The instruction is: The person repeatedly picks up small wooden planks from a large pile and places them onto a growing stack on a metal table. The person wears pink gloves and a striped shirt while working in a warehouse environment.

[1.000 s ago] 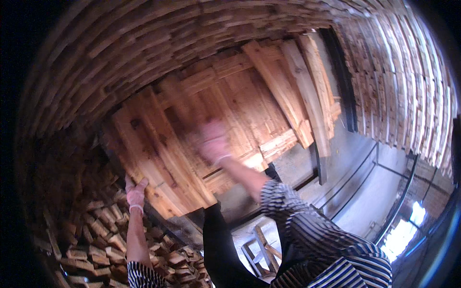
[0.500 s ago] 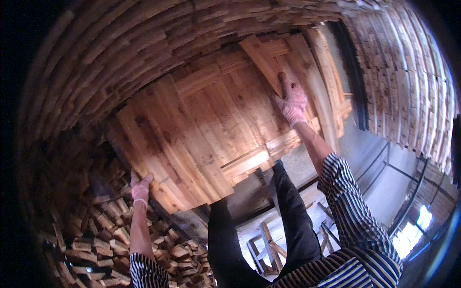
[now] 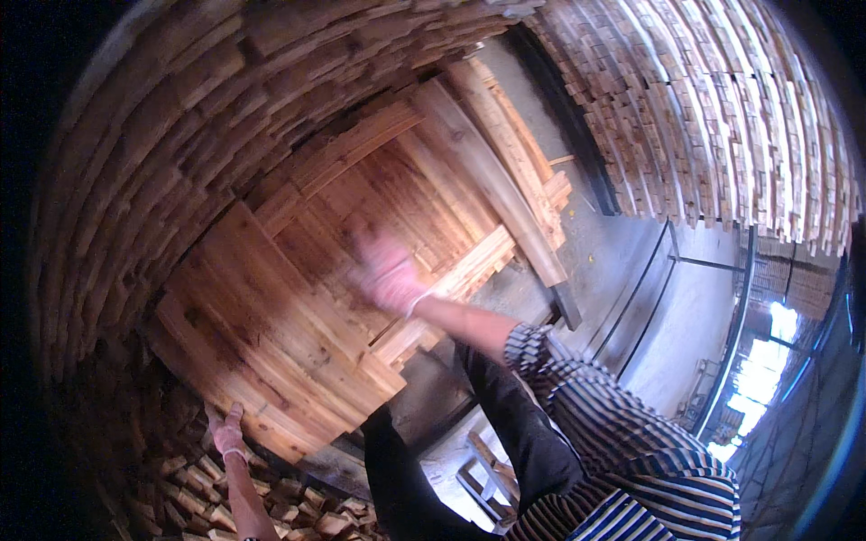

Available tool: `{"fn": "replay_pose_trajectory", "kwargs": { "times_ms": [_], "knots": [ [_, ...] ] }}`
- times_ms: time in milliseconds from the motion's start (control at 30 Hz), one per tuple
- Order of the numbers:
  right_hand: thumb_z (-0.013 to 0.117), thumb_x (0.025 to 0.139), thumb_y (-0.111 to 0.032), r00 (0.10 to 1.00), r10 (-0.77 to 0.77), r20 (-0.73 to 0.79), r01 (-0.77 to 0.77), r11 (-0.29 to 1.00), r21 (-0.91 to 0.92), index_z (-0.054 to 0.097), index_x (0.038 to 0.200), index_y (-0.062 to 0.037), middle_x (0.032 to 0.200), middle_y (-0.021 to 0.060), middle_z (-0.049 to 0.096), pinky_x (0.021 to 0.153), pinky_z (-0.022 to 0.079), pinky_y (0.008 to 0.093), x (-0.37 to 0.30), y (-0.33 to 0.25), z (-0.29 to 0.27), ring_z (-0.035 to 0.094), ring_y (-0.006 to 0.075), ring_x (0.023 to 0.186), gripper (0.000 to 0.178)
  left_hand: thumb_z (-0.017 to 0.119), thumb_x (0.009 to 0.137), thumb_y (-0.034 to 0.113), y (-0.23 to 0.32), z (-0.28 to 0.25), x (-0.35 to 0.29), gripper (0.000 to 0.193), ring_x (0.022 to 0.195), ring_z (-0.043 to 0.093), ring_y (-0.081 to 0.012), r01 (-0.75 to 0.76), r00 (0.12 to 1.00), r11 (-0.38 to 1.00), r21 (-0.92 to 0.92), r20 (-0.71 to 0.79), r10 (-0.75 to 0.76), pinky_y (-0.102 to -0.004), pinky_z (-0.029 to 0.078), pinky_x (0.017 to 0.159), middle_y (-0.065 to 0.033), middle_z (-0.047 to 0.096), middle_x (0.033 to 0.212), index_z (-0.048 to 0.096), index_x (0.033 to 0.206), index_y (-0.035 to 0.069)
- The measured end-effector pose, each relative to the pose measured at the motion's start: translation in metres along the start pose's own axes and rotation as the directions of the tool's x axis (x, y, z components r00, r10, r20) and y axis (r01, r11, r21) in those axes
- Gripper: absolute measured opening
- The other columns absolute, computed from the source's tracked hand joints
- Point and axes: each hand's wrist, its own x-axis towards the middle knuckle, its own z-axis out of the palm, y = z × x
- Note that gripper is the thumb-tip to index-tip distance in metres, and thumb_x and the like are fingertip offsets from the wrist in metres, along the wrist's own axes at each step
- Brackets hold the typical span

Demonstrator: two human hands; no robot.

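A row of planks (image 3: 271,325) lies side by side on a stack of wood in front of me. My left hand (image 3: 227,431), in a pink knitted glove, touches the near left edge of the row, thumb and fingers apart. Over the middle of the stack is my right hand (image 3: 390,270), gloved the same way. Motion smears its fingers, and no plank shows clearly in it. Beneath it, a lower layer of boards (image 3: 424,203) shows. One long plank (image 3: 492,176) lies apart at the right and sticks out past the near edge.
Stacked wood (image 3: 180,117) rises close behind and to the left. Another tall pile (image 3: 686,108) stands at the right beyond a dark beam (image 3: 568,126). Loose wood offcuts (image 3: 194,496) lie at the lower left. A wooden frame (image 3: 487,469) stands near my legs.
My right hand has moved left from a plank at the right side to over the middle. That plank no longer shows slanting there. The view has turned, and more of the lower layer shows.
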Motion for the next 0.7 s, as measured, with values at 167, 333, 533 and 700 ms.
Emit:
{"fn": "replay_pose_trajectory", "kwargs": {
  "times_ms": [167, 333, 533, 700],
  "knots": [
    [0.07, 0.09, -0.034, 0.639, 0.277, -0.718, -0.422, 0.906, -0.026, 0.037, 0.152, -0.0061, 0.133, 0.0259, 0.054, 0.099, 0.047, 0.0553, 0.052, 0.221, -0.114, 0.056, 0.0435, 0.119, 0.076, 0.078, 0.082, 0.0, 0.038, 0.02, 0.001, 0.095, 0.141, 0.044, -0.0281, -0.146, 0.982, 0.965, 0.217, -0.087, 0.168, -0.0312, 0.03, 0.12, -0.0189, 0.04, 0.161, 0.025, 0.161, -0.003],
    [0.077, 0.084, -0.041, 0.909, 0.158, -0.386, -0.247, 0.949, -0.194, 0.034, 0.158, -0.0192, 0.142, 0.0263, 0.052, 0.108, 0.043, 0.0534, 0.054, 0.334, -0.148, 0.051, 0.0464, 0.132, 0.09, 0.087, 0.08, 0.018, 0.099, 0.103, -0.013, 0.095, 0.143, 0.043, -0.0297, -0.227, 0.967, 0.968, 0.104, -0.096, 0.237, -0.0352, 0.029, 0.122, -0.0181, 0.042, 0.159, 0.035, 0.156, -0.006],
    [0.076, 0.08, -0.042, 0.944, 0.005, -0.329, -0.072, 0.978, -0.194, 0.054, 0.147, -0.0194, 0.112, 0.0232, 0.06, 0.095, 0.049, 0.0475, 0.038, 0.267, -0.201, 0.059, 0.0409, 0.107, 0.074, 0.087, 0.07, 0.061, 0.079, 0.155, -0.008, 0.116, 0.147, 0.034, -0.0313, -0.033, 0.996, 0.701, 0.712, 0.085, -0.039, -0.0371, 0.025, 0.122, -0.0232, 0.044, 0.154, 0.039, 0.151, -0.007],
    [0.078, 0.081, -0.042, 0.963, -0.053, -0.263, 0.047, 0.998, -0.031, 0.054, 0.148, -0.0189, 0.128, 0.031, 0.058, 0.104, 0.047, 0.0522, -0.036, 0.193, -0.135, 0.057, 0.0474, 0.118, 0.074, 0.077, 0.064, 0.08, 0.143, 0.186, -0.009, 0.146, 0.159, 0.004, -0.0384, -0.022, 0.975, 0.479, 0.877, 0.123, -0.182, -0.0506, 0.004, 0.128, -0.027, 0.009, 0.17, 0.01, 0.162, -0.006]
  ]
}}
